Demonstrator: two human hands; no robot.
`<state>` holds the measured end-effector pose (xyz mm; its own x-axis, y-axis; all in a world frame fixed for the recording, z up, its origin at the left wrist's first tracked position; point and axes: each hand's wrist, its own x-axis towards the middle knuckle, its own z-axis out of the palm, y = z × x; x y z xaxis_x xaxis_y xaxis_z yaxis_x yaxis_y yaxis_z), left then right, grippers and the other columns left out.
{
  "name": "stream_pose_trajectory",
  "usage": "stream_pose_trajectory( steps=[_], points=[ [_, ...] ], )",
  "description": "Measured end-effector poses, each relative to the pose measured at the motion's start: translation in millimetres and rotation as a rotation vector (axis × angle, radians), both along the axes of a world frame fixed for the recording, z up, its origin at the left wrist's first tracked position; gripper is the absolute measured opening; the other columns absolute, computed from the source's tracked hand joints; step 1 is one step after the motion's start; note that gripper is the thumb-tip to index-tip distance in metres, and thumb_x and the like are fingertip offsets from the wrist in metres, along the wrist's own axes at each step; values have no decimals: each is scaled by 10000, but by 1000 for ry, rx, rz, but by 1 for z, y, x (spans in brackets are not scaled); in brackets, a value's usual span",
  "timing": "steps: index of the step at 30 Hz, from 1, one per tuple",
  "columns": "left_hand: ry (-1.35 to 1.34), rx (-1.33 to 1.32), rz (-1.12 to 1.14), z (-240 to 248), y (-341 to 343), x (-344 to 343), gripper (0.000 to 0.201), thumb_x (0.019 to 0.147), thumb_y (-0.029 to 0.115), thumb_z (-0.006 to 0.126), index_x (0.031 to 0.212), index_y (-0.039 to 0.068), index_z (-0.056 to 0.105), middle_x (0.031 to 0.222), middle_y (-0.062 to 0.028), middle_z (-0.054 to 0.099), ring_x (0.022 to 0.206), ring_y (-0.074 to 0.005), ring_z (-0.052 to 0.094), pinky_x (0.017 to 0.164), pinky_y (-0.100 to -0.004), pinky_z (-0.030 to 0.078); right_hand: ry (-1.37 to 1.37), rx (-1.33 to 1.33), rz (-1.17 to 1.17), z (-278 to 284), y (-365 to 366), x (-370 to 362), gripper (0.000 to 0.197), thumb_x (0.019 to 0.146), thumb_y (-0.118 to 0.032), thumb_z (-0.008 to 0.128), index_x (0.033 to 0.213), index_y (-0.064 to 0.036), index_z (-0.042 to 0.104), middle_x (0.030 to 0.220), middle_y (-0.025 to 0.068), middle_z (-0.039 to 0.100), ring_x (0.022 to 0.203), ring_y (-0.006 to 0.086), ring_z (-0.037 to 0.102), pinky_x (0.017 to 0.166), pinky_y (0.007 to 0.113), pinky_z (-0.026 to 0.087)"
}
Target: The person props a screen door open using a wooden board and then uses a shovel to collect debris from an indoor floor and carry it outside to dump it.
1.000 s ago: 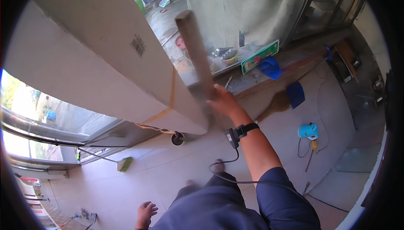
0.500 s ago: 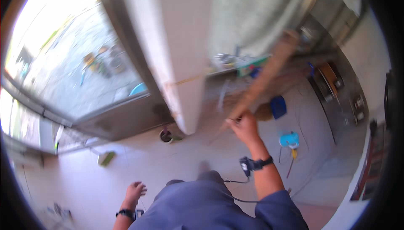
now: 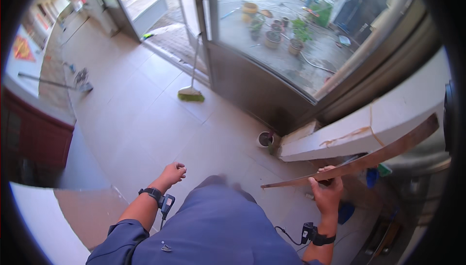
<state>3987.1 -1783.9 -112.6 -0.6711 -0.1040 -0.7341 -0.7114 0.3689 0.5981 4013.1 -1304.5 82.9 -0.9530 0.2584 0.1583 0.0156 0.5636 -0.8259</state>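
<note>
My right hand (image 3: 326, 192) grips a long, thin wooden plank (image 3: 378, 164) near its nearer part, thumb on one side and fingers on the other. The plank is brown and held tilted. Its narrow end points left over the floor, and its wider end rises to the far right. The plank crosses in front of a white pillar (image 3: 398, 114). To the left, my left hand (image 3: 174, 174) hangs over the tiled floor with its fingers loosely bent and apart, holding nothing. Each wrist wears a black strap with a small device.
A broom (image 3: 191, 94) with green bristles leans by the doorway. A potted plant (image 3: 265, 139) stands at the pillar's foot, beside the glass door (image 3: 272, 85). A mop (image 3: 83, 85) is at the far left, near a dark red cabinet (image 3: 36, 129). Flowerpots stand outside.
The view has swung left toward the doorway. The plank stays in my right hand and now slants more flatly to the right. My left hand remains without anything in it.
</note>
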Motion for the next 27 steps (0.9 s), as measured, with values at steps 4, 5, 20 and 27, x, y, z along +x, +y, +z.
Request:
stream_pose_trajectory(
  steps=[4,5,20,27],
  points=[
    [-4,37,189,11,-21,50,415,878,207,596,1199,-51,545,1009,-138,654,848,-187,669,666,-289,535,37,64,210,-5,-42,-44,457,712,-47,791,1094,-12,542,958,100,626,858,193,652,754,307,543],
    [-19,57,230,11,-29,66,417,877,204,595,1201,-53,542,1013,-137,651,849,-190,667,665,-288,533,36,65,255,-6,-59,-55,457,718,-67,797,1092,-17,540,969,112,631,848,200,662,742,305,548],
    [-66,165,763,-21,-196,127,408,896,189,568,1225,-41,500,1009,-121,635,830,-186,649,643,-268,523,224,99,720,3,-355,-223,317,729,-114,806,941,-27,587,799,70,626,716,188,658,635,275,556],
    [30,89,890,6,-328,67,401,880,179,586,1217,-26,509,1003,-114,638,842,-188,653,646,-262,518,354,115,752,18,-448,-318,245,781,-103,782,928,-15,607,868,57,638,748,131,612,653,247,497]
  ],
)
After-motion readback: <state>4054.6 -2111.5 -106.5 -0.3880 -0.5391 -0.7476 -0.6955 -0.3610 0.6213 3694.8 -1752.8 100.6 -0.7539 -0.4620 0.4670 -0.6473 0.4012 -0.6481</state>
